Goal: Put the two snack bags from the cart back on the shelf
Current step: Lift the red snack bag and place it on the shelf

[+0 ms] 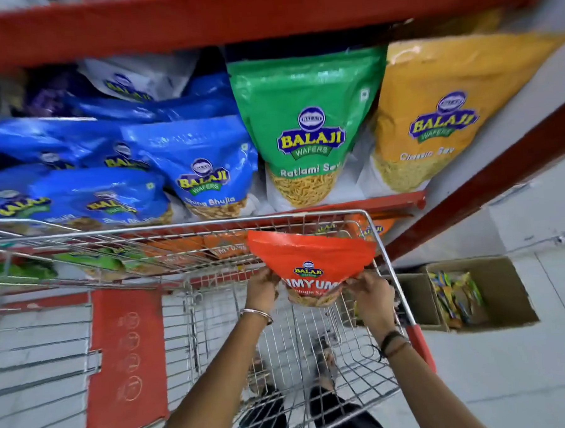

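Observation:
An orange Balaji snack bag [311, 261] is held upright above the wire cart [315, 359], near the cart's far rim. My left hand [262, 288] grips its lower left corner and my right hand [372, 296] grips its lower right corner. Behind the bag, through the cart's wire, a lower shelf row of orange bags [211, 247] shows. The red shelf edge [356, 205] runs just above the bag's top. No second loose bag shows inside the cart basket.
The shelf above holds blue bags [203, 172], a green bag [306, 127] and a yellow bag [439, 114]. A red child-seat flap [125, 362] stands in the cart at left. An open cardboard box [494, 287] of small packets sits on the floor at right. A red upright [488, 173] slants past the shelf end.

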Demonstrator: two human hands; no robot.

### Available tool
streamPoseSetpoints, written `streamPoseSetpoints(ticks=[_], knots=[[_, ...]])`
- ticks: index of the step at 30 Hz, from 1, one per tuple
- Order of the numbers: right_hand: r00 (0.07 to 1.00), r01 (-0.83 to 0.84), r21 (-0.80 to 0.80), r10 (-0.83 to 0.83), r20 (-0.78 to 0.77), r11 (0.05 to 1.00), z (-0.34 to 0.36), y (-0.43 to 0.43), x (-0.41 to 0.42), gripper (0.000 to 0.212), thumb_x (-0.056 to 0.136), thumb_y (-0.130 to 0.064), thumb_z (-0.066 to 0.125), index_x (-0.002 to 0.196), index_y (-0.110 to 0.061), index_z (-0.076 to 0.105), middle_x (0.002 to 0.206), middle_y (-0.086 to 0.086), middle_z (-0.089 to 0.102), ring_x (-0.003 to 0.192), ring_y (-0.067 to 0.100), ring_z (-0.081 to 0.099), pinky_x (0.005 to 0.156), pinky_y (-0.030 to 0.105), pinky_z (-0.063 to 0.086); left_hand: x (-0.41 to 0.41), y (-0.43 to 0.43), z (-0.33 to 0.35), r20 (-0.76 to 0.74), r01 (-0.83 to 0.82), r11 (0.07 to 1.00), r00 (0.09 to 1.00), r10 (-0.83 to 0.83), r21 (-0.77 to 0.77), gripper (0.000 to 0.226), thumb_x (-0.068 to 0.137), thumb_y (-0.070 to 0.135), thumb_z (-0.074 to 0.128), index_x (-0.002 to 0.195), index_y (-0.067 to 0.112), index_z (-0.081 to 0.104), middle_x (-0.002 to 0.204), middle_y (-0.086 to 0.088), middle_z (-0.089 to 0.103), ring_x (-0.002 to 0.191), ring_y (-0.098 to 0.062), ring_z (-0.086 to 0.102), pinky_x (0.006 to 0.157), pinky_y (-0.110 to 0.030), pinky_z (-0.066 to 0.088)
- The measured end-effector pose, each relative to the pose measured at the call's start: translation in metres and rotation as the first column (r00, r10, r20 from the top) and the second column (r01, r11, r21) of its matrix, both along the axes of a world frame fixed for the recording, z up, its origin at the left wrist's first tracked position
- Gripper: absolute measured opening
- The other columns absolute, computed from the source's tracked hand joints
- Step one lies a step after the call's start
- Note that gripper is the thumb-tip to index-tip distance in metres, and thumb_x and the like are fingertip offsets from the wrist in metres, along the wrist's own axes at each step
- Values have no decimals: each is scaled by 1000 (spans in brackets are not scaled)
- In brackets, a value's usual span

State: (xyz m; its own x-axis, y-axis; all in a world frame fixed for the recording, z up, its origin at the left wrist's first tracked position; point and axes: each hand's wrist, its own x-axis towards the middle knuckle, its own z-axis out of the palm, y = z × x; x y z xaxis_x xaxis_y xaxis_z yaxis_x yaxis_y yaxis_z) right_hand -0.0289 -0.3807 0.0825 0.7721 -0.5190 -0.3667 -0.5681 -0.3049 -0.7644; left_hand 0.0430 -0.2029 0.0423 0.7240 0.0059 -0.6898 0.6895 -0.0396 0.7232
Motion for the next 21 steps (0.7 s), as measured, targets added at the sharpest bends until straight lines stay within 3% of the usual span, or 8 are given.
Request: streamPoseSetpoints(ticks=[3, 5, 8, 10, 13, 15, 17, 21], knots=[[994, -39, -2, 39, 99, 999, 32, -4, -3, 15, 78, 4, 61, 74, -10, 62, 69, -2, 63, 53, -11, 56, 47, -3, 35, -4, 2, 46, 82, -10, 1000, 997, 10, -6, 29, 83, -4, 50, 69, 19, 64, 62, 1, 66, 64, -21, 55, 59, -28, 43], [985, -55, -11, 56, 161, 998, 54, -11, 0, 14, 79, 1, 61, 74, -11, 61, 65, -1, 62, 53, 2, 57, 45, 2, 36, -5, 0, 78, 147, -39, 998, 988, 44, -41, 23, 84, -4, 50, 81, 13, 64, 77, -6, 68, 71, -21, 59, 64, -31, 49], [961, -85, -42, 93, 260, 996, 92, -21, 11, 10, 79, -5, 62, 70, -7, 63, 68, 8, 68, 58, 11, 62, 53, 15, 48, -7, -3, 125, 172, -114, 989, 977, 128, -92, 22, 87, 0, 47, 76, 15, 59, 55, 2, 64, 46, -11, 59, 40, -22, 45], [938, -98, -4, 94, 334, 995, 121, -25, 19, 8, 80, -4, 62, 73, -6, 66, 72, 8, 70, 61, 9, 64, 59, 27, 53, -7, -5, 156, 210, -153, 981, 962, 174, -116, 23, 88, 6, 49, 70, 17, 57, 54, 3, 62, 42, -10, 54, 38, -21, 42], [888, -117, 48, 83, 452, 992, 166, -29, 29, 10, 81, -12, 64, 75, -5, 67, 73, 7, 71, 68, 18, 64, 67, 34, 52, -3, -7, 201, 216, -124, 976, 963, 162, -180, 18, 88, 17, 53, 71, 16, 58, 77, -9, 58, 68, -22, 54, 63, -32, 44], [868, -124, 113, 53, 494, 986, 192, -34, 38, 15, 82, -11, 62, 67, -9, 62, 63, -1, 66, 64, 16, 59, 62, 27, 48, 2, -8, 230, 224, -83, 963, 964, 143, -256, 11, 88, 22, 53, 93, 16, 61, 88, -7, 58, 85, -25, 55, 69, -44, 47], [841, -134, 215, -4, 540, 967, 216, -40, 47, 28, 84, -7, 60, 60, -19, 53, 53, -12, 58, 58, 11, 52, 57, 24, 43, 7, -13, 264, 245, -71, 944, 957, 156, -323, 33, 88, 22, 53, 120, 13, 52, 101, -3, 58, 94, -25, 56, 72, -57, 47], [796, -194, 335, -52, 603, 922, 266, -48, 64, 25, 90, -9, 51, 67, -18, 46, 73, -2, 60, 57, -5, 61, 56, 24, 55, 25, -26, 322, 309, 16, 905, 942, 129, -424, 31, 91, 17, 46, 122, 19, 50, 121, 4, 55, 114, -24, 49, 89, -74, 32]])
